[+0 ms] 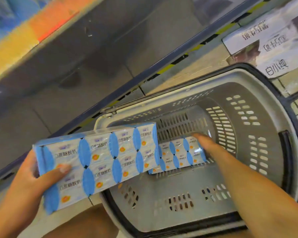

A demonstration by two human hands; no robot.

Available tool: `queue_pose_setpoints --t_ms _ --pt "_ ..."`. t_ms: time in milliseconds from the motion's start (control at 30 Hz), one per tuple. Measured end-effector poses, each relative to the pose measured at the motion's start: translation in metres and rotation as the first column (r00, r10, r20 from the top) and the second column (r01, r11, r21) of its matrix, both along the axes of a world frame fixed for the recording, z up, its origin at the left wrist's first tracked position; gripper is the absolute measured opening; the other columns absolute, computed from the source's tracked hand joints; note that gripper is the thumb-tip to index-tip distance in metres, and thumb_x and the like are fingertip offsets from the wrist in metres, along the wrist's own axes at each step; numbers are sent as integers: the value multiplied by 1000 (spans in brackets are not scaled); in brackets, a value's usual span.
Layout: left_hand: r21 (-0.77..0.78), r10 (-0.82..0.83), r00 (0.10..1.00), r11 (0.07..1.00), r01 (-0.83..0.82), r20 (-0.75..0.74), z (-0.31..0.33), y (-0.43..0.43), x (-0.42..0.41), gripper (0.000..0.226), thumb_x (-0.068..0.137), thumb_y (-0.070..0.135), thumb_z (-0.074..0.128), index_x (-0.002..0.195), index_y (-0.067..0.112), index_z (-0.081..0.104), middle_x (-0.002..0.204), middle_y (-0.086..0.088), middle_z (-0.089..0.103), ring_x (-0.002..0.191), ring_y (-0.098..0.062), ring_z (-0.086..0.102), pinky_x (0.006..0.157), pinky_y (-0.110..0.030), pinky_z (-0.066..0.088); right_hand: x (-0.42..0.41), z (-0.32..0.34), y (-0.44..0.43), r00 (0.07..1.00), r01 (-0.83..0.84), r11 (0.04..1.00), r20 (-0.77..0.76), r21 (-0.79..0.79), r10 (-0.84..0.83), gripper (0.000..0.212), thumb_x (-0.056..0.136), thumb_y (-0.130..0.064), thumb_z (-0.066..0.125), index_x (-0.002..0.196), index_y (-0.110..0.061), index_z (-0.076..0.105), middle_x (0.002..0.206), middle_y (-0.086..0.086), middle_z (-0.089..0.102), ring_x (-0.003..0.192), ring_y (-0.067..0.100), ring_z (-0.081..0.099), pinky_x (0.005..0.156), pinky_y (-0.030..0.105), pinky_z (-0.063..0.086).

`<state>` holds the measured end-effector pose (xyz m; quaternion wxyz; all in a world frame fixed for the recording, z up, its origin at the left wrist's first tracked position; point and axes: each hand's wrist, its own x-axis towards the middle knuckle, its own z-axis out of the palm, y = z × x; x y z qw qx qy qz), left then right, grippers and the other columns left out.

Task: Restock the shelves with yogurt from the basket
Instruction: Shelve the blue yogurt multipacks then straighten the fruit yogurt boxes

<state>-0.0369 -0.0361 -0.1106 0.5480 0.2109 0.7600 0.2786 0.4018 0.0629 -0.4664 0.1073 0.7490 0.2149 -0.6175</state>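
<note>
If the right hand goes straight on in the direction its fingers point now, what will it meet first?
Most likely the yogurt pack in the basket, right beneath the right hand. Depth is unclear; it could instead reach the basket's slotted wall.

The left hand (24, 182) shows only its thumb on top of the yogurt pack (96, 160); its other fingers are hidden under the pack. This pack covers the left end of the second yogurt pack (179, 157), which lies in the basket (213, 83), and part of the basket's left side too. The right hand (206, 145) is blurred, so its fingers run together. It hides the right end of the second yogurt pack, and I cannot tell if it touches it. Both arms are cut off by the bottom edge. The shelf (15, 36) at the top left is a smear of orange, yellow and blue. The printed sheet (268, 47) is cut off by the right edge
</note>
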Motion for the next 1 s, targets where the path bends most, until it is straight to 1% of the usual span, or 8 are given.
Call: queue_pose_setpoints --t_ms 100,300,500,633,700,833,933,1000 --pt "6 -39 998 999 40 -57 2 16 25 80 63 41 85 135 22 57 124 -14 71 102 -45 72 81 -71 54 -22 34 -2 999 14 1000 42 -9 -14 81 85 -66 59 149 -17 43 149 13 47 131 36 49 107 44 43" --pt "-30 10 998 999 -12 -61 -5 22 30 100 41 61 94 129 28 59 121 -9 73 99 -40 74 79 -68 56 -44 63 -14 991 125 986 35 111 -129 62 101 -48 48 153 -19 34 157 14 36 139 35 40 112 45 33" --pt "-29 7 996 1000 -10 -89 -12 19 28 84 51 50 87 126 28 58 119 -8 73 98 -37 75 78 -66 57 -55 79 -4 988 -153 963 9 223 155 71 81 -73 53 143 -40 41 147 4 50 130 36 48 106 52 43" --pt "-38 -4 997 999 1 -81 -12 19 26 79 54 48 85 125 29 57 117 -5 74 95 -31 76 72 -58 62 -60 95 7 929 -369 900 66 234 363 86 63 -80 65 132 -30 52 131 5 58 120 33 53 99 49 47" --pt "-48 -7 997 999 3 -72 -12 19 27 69 64 37 91 123 28 57 113 -2 75 92 -29 77 65 -48 64 -61 100 4 941 -322 921 -34 218 337 89 60 -74 76 130 -24 53 128 4 59 113 28 57 90 43 51" --pt "-60 -6 995 998 1 -96 -11 19 28 45 74 24 77 112 32 55 105 -3 74 86 -19 77 55 -29 62 -66 121 -4 918 -337 911 -130 239 374 82 66 -47 89 131 -22 44 119 0 59 93 15 60 75 34 51" --pt "-58 -27 996 998 22 -82 -7 15 27 67 64 40 92 117 26 54 111 -4 73 90 -21 77 62 -34 64 -75 156 -8 889 -430 858 -32 281 456 78 65 -56 85 125 -26 45 110 -3 62 90 18 64 76 41 57" --pt "-65 -17 997 998 12 -79 2 14 25 77 54 50 86 119 23 53 114 -4 73 93 -24 76 69 -42 64 -78 187 -12 893 -438 850 36 292 448 78 70 -56 81 130 -23 43 113 0 61 94 23 62 78 41 55"
